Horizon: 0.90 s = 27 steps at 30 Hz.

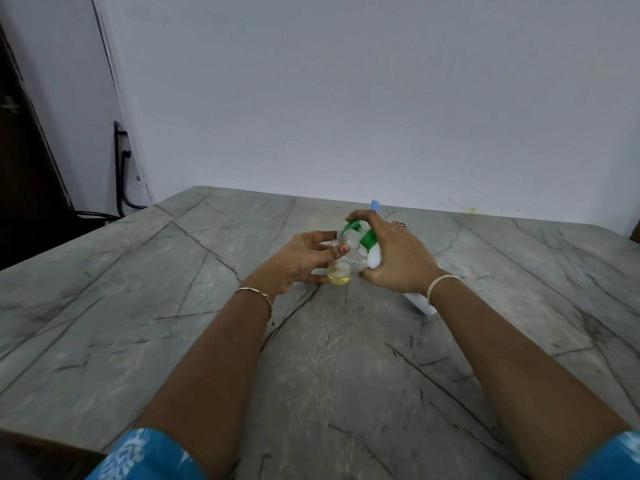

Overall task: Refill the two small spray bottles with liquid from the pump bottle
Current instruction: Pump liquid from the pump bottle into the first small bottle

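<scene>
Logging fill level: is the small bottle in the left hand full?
No: small bottle holds yellowish liquid only near its base; neck uncapped under green nozzle.

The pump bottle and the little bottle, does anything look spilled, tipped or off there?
No spill shows on the table. The pump bottle is tilted on purpose in the right hand, its green spout at the open neck of the small clear bottle that the left hand steadies. Nothing stands out.

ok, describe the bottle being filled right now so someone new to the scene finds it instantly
On the grey marble table, look where the two hands meet near the middle. The left hand steadies a small clear bottle standing upright. Unlike the white pump bottle in the right hand, it is see-through, uncapped, with yellowish liquid at its bottom and the green spout at its neck.
</scene>
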Each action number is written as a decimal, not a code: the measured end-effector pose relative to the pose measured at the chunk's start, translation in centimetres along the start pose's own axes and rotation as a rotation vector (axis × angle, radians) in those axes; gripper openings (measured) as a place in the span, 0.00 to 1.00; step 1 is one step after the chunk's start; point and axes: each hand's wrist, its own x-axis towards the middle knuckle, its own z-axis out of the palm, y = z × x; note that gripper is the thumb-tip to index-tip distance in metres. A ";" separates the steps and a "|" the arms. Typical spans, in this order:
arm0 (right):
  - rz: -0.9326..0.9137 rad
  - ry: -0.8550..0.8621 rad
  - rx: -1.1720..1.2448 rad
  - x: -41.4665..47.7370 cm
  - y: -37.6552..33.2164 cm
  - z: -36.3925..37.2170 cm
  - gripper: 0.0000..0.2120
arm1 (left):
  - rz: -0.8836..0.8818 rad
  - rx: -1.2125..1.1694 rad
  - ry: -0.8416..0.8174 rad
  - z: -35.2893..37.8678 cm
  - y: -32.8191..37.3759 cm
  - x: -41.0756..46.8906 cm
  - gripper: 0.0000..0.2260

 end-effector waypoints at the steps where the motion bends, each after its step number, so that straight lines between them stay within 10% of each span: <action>1: -0.002 0.001 -0.005 0.1 0.0 0.0 0.36 | 0.002 0.003 0.002 0.0 0.0 0.0 0.19; 27: -0.026 0.006 -0.024 0.0 0.3 0.1 0.38 | 0.015 0.020 0.005 -0.1 -0.3 0.2 0.19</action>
